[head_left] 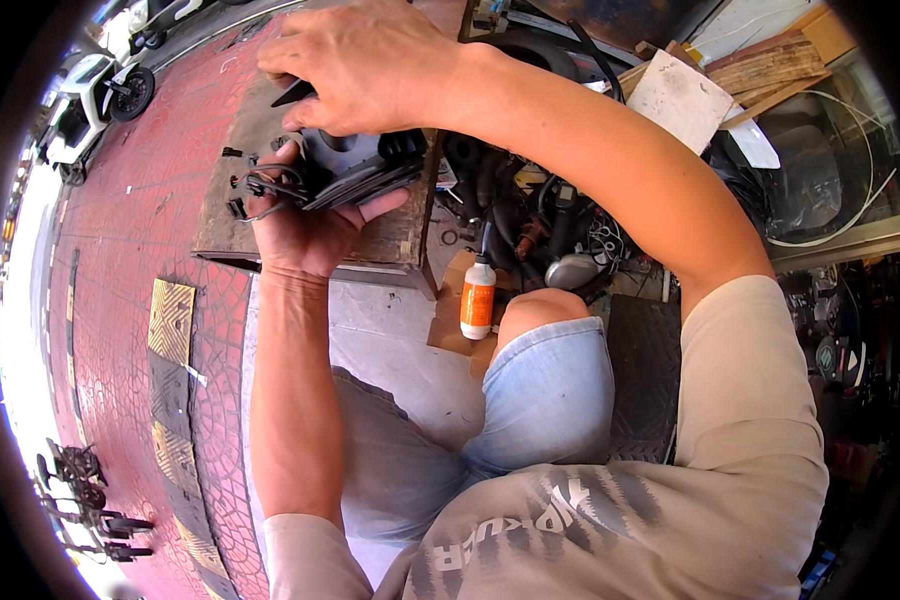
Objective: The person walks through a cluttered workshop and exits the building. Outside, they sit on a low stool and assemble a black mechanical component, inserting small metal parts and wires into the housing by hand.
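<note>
My left hand (315, 238) is closed from below round a black plastic part with a round grey face and a ribbed side (365, 175). Thin dark wires (280, 185) with small black connectors (236, 207) hang from the part's left side, over the wooden box top. My right hand (375, 75) arches above the same part, its fingers curled with the thumb beneath. A flat, pointed black piece (292, 93) shows between that thumb and the fingers. Whether it belongs to the larger part cannot be seen, as the hand covers the upper side.
Under both hands stands a worn wooden box (228, 225). A white bottle with an orange label (478, 295) stands on flattened cardboard (448, 320) near my knee. Heaped parts and hoses (530, 220) lie to the right, with boards (770, 70) beyond. Motorcycles (90, 110) stand left on red paving.
</note>
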Motion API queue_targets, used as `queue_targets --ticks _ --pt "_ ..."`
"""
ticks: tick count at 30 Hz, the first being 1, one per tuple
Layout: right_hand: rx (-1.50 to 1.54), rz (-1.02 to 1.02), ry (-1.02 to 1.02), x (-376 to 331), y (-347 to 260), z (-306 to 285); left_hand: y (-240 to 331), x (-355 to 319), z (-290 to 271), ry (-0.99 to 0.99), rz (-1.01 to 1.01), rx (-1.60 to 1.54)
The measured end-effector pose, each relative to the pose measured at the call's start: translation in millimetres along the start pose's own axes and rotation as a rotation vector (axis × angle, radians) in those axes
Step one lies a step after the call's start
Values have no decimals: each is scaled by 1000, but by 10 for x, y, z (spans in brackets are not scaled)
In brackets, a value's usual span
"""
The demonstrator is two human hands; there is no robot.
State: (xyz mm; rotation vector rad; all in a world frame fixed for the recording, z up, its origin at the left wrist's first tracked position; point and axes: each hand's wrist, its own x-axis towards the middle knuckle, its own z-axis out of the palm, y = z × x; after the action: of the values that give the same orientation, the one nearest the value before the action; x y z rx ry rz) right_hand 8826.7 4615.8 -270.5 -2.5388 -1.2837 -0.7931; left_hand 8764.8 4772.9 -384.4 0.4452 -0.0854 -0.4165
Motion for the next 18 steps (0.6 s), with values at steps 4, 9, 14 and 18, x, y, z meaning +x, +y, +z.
queue_targets --ticks 4,9,14,18 --pt "39 63 -102 44 -49 2 -14 25 -49 105 78 103" --pt "285 132 -5 52 49 56 47 121 -153 106 77 205" --pt "708 64 248 -543 822 150 185 181 -253 60 339 154" --pt "805 626 -314 -1597 1103 1177 378 143 -469 116 427 330"
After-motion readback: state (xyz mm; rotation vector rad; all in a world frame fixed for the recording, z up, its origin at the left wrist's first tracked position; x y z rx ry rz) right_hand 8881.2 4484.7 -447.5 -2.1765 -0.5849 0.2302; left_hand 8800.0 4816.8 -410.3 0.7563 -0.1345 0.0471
